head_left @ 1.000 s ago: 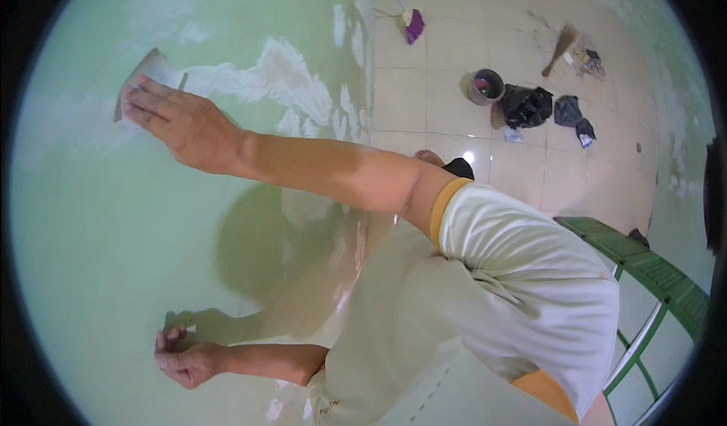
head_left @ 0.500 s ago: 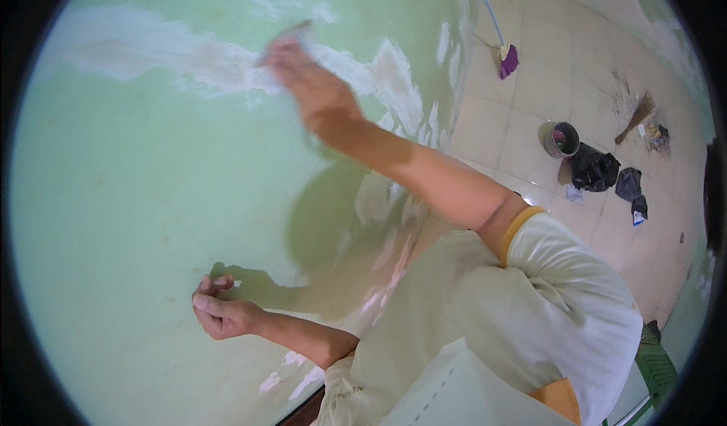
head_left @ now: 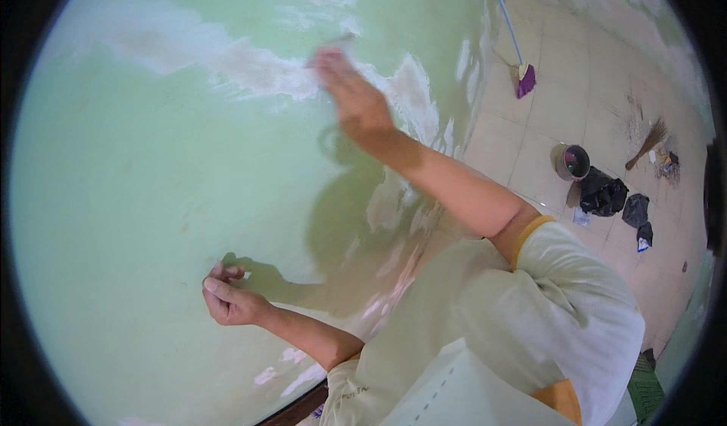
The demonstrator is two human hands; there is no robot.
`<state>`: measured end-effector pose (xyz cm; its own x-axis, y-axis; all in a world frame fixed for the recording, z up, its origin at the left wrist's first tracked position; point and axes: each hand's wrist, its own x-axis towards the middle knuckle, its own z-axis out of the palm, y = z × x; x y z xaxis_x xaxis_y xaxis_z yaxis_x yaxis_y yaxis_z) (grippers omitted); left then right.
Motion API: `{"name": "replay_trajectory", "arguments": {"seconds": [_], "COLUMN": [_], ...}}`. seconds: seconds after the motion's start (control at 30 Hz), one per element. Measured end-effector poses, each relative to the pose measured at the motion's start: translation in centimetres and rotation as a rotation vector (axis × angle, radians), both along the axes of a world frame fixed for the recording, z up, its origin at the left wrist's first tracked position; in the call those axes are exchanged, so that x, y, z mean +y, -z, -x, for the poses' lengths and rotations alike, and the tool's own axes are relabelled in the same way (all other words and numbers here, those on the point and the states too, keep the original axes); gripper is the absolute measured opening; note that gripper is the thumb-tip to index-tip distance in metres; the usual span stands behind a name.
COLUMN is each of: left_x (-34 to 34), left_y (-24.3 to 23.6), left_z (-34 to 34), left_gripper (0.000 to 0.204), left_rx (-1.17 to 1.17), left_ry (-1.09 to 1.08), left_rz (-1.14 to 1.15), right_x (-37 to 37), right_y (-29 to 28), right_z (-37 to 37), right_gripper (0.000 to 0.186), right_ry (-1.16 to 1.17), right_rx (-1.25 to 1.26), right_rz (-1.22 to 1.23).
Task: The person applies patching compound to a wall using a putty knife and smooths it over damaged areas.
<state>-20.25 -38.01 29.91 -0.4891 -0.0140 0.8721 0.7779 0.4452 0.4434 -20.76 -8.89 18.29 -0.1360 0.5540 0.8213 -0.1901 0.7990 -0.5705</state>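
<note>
Right hand (head_left: 357, 96), grip closed on thin blurred sheet (head_left: 344, 40) at patched green wall (head_left: 136, 199), left hand (head_left: 233, 302), grip loosely curled, contents indeterminate

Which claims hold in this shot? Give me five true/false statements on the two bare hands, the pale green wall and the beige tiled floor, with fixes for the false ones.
1. The right hand is at a white streak on the pale green wall. True, though blurred.
2. The left hand is spread flat, all fingers straight. False: its fingers are curled.
3. The purple-bristled broom has a bright red handle. False: the handle is light blue.
4. A round grey bucket stands next to a crumpled black plastic bag. True.
5. The brown straw whisk lies inside the bucket. False: it lies on the beige tiled floor, apart from the bucket.
</note>
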Motion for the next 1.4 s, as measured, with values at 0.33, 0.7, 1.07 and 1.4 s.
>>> {"name": "replay_trajectory", "arguments": {"seconds": [0.33,0.7,1.07,1.4], "left_x": [0.2,0.4,0.2,-0.5], "left_y": [0.4,0.6,0.5,0.7], "left_z": [0.1,0.3,0.3,0.5], "left_gripper": [0.037,0.039,0.04,0.037], "left_rx": [-0.024,0.0,0.034,0.012], "left_ry": [0.004,-0.012,-0.055,-0.067], "left_rz": [-0.063,-0.007,-0.002,-0.043], "right_x": [-1.5,4.1,5.2,3.2], "right_y": [-4.7,4.5,1.5,-1.7], "right_z": [-0.2,0.9,0.5,0.1], "right_gripper": [0.05,0.053,0.055,0.053], "right_ry": [-0.084,0.042,0.044,-0.054], "right_rx": [0.005,-0.014,-0.067,-0.084], "right_rz": [-0.065,0.32,0.038,-0.012]}}
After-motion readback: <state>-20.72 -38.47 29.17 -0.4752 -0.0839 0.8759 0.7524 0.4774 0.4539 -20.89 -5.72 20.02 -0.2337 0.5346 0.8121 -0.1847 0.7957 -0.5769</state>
